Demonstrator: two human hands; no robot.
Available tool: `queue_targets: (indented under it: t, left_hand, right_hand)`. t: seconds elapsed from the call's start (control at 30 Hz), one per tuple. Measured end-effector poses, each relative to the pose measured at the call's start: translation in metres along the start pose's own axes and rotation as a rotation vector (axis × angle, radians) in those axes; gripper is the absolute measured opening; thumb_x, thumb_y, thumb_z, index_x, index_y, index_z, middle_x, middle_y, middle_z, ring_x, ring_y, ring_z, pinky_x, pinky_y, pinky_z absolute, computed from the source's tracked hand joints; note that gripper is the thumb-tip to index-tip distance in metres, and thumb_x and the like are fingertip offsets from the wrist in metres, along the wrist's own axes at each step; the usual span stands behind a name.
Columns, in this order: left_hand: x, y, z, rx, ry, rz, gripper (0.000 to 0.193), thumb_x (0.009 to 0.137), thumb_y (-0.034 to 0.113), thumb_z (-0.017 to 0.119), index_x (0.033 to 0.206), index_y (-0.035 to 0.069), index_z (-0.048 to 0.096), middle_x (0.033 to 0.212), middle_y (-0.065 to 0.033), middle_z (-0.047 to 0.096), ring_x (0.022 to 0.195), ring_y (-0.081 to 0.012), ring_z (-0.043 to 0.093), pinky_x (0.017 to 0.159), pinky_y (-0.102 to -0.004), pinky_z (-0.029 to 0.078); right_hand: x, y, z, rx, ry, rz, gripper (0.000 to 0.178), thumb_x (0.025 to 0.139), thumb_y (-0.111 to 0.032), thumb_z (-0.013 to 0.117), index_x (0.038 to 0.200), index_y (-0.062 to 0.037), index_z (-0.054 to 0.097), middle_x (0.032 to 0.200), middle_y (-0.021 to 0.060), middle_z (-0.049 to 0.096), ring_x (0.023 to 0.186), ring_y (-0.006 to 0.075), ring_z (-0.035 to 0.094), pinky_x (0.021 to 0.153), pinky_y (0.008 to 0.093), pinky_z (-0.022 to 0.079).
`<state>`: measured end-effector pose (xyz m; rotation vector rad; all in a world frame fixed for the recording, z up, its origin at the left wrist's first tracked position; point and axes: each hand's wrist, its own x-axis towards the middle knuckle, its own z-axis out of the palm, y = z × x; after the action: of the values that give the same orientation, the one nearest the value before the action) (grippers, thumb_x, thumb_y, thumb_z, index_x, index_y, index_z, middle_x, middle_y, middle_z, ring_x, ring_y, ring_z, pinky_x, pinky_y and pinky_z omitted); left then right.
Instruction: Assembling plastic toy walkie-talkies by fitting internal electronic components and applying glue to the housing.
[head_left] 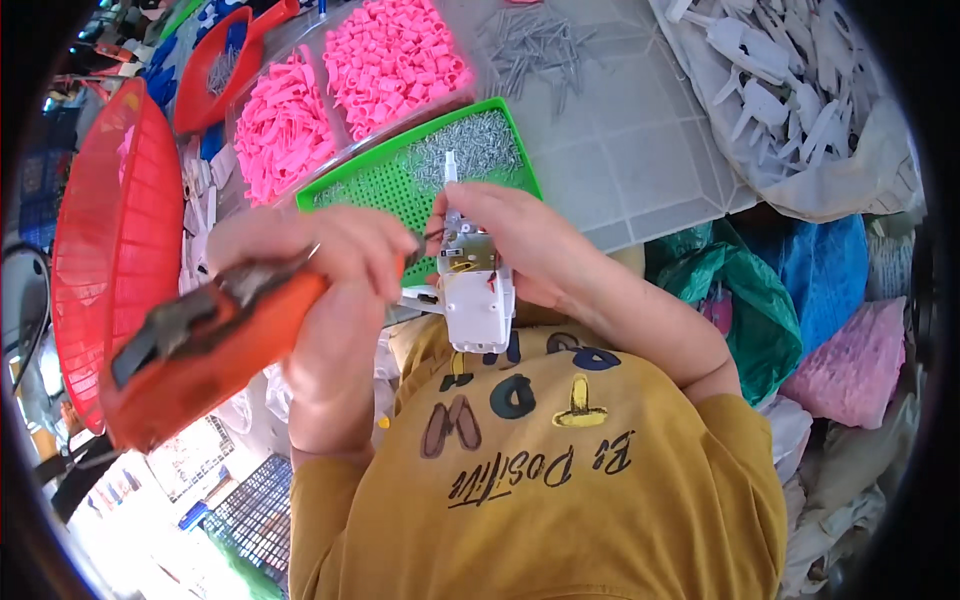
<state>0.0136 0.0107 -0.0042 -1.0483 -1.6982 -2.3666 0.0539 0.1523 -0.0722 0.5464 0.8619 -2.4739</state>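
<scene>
Your left hand (340, 242) grips orange-and-black power screwdriver (235, 350); right hand (522, 235) grips white plastic housing (478, 310) near green perforated plastic tray (413, 205) of silver screws (480, 145). Far left: clear 2-compartment box (400, 128), pink plastic parts (395, 65). Far right: whitish sack (840, 188), white plastic parts (752, 50).

Screws (475, 145) and pink parts (395, 65) (plus a power tool (225, 355)) show an assembly workshop.

Right fingers (482, 204) — partly hidden (behind white casing (478, 312)).

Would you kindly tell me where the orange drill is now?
In the head view, the orange drill is left of centre, gripped in the left hand and pointing toward the white casing.
</scene>
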Motion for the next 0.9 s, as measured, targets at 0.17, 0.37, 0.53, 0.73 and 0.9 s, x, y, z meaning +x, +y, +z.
queue_targets:
  t: [0.17,0.37,0.53,0.73,0.9]
  left_hand:
    - [0.008,0.018,-0.024,-0.353,-0.316,-0.044,0.044,0.079,0.028,0.083,0.103,0.01,0.051,0.062,0.0007,0.051,0.05,-0.0129,0.046,0.056,-0.0285,0.043]
    - [0.022,0.005,-0.03,-0.511,-0.805,-0.151,0.049,0.086,0.048,0.072,0.085,-0.001,0.074,0.088,-0.0044,0.049,0.084,-0.0208,0.042,0.079,-0.0416,0.045]
    - [0.007,-0.002,0.005,-0.351,-0.395,-0.447,0.038,0.079,0.037,0.081,0.079,0.001,0.066,0.078,-0.0073,0.056,0.072,-0.0214,0.052,0.069,-0.0353,0.047]
    - [0.013,-0.014,0.04,0.674,-0.472,-0.245,0.024,0.078,0.016,0.083,0.091,0.002,0.068,0.071,-0.0072,0.065,0.054,-0.0185,0.06,0.052,-0.033,0.046]
    - [0.02,-0.031,0.036,0.617,-0.584,-0.849,0.058,0.084,0.046,0.076,0.11,-0.005,0.066,0.076,-0.0114,0.069,0.063,-0.0175,0.064,0.061,-0.0325,0.049]
  right_hand:
    - [-0.019,-0.018,-0.006,0.081,0.014,-0.045,0.042,0.105,-0.041,0.044,0.114,-0.0015,0.057,0.102,0.0134,0.064,0.093,0.0223,0.065,0.08,0.0485,0.06]
    - [-0.036,-0.052,-0.032,0.024,0.051,-0.177,0.062,0.099,-0.057,0.045,0.121,-0.0011,0.06,0.099,0.0083,0.064,0.085,0.0214,0.067,0.082,0.0488,0.059]
    - [-0.047,-0.069,-0.048,0.089,0.001,-0.364,0.067,0.099,-0.061,0.04,0.125,-0.0017,0.058,0.096,0.0053,0.063,0.087,0.0206,0.067,0.085,0.046,0.058]
    - [-0.051,-0.078,-0.05,0.127,-0.049,-0.633,0.071,0.098,-0.065,0.037,0.128,-0.004,0.056,0.097,0.004,0.062,0.089,0.021,0.066,0.089,0.0475,0.057]
    - [-0.054,-0.09,-0.063,0.293,-0.104,-0.656,0.068,0.099,-0.062,0.039,0.129,-0.0039,0.056,0.098,0.0049,0.062,0.094,0.0222,0.066,0.09,0.0535,0.057]
